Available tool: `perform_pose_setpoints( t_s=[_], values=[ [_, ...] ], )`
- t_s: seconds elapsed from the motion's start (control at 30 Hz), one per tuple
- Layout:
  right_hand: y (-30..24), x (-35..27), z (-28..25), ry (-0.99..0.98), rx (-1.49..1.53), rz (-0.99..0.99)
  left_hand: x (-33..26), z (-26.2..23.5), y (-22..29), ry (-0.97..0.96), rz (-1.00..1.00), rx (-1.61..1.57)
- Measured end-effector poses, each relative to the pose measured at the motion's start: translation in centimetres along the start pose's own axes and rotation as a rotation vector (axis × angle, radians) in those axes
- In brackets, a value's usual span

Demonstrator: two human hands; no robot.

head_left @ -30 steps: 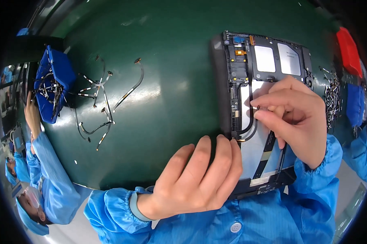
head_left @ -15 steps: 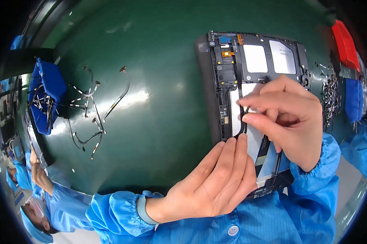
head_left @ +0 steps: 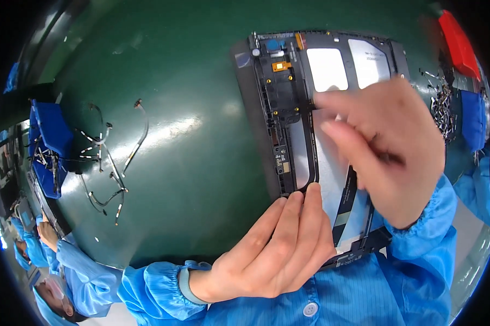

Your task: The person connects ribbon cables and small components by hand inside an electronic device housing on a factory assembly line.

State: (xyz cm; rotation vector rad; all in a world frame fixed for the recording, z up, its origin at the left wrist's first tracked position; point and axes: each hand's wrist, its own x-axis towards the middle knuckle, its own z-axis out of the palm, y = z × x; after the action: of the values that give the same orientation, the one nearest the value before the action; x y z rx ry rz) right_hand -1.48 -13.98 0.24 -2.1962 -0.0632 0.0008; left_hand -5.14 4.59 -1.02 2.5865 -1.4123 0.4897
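An opened flat electronic device [head_left: 285,98], black-framed with silver plates and small orange and blue parts, lies tilted at right of centre. A thin black cable [head_left: 312,146] runs along its inside and bends near my left fingertips. My left hand [head_left: 277,247] lies across the device's lower left edge, its fingers stretched out and their tips pressing at the cable's bend. Over the upper middle of the device, my right hand [head_left: 391,152] is blurred by motion. Its thumb and forefinger stand apart near the cable's upper part, with nothing visible between them; the other fingers are curled.
Several loose short cables [head_left: 111,163] lie on the green table [head_left: 185,206] at left, beside a blue bin [head_left: 52,127] holding more. A cable heap [head_left: 443,111], a red bin [head_left: 457,46] and another blue bin [head_left: 473,119] stand at right. A co-worker [head_left: 84,271] sits at lower left.
My right thumb and forefinger have parted and moved up along the cable. The left fingertips still press at its bend. The whole view has shifted slightly, with the device now further left.
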Motion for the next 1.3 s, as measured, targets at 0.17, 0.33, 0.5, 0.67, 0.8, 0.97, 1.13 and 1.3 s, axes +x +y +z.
perform_pose_setpoints(
  t_s=[0.17, 0.33, 0.5, 0.67, 0.8, 0.97, 1.13, 1.3],
  values=[
    [0.7, -1.8, -0.4, -0.061, -0.409, -0.428, 0.1, -1.0, 1.3, -0.113, -0.071, -0.057],
    [1.5, -4.0, -2.3, 0.171, -0.529, -0.354, -1.6, -3.7, 3.2, -0.259, -0.488, -0.369],
    [2.4, -9.5, -2.6, 0.104, -0.044, -0.040, -2.5, -2.6, 7.8, -0.200, -0.890, -0.574],
    [2.6, -6.8, -5.2, -0.040, 0.339, -0.156, -2.7, -3.3, 7.2, 0.449, -1.449, -1.269],
    [8.1, -1.6, -12.3, 0.150, 0.073, -0.115, -1.3, -6.0, -1.1, 0.678, -1.609, -1.470],
    [15.2, 2.2, -18.1, 0.367, -0.335, -0.053, 1.9, -3.4, -20.1, 0.573, -1.326, -1.554],
    [16.7, 3.1, -16.9, 0.338, -0.446, -0.108, 1.8, 2.4, -37.7, 0.550, -1.337, -1.448],
    [16.8, 3.9, -16.1, 0.370, -0.413, -0.210, 0.7, 5.7, -46.4, 0.506, -1.291, -1.408]
  ],
)
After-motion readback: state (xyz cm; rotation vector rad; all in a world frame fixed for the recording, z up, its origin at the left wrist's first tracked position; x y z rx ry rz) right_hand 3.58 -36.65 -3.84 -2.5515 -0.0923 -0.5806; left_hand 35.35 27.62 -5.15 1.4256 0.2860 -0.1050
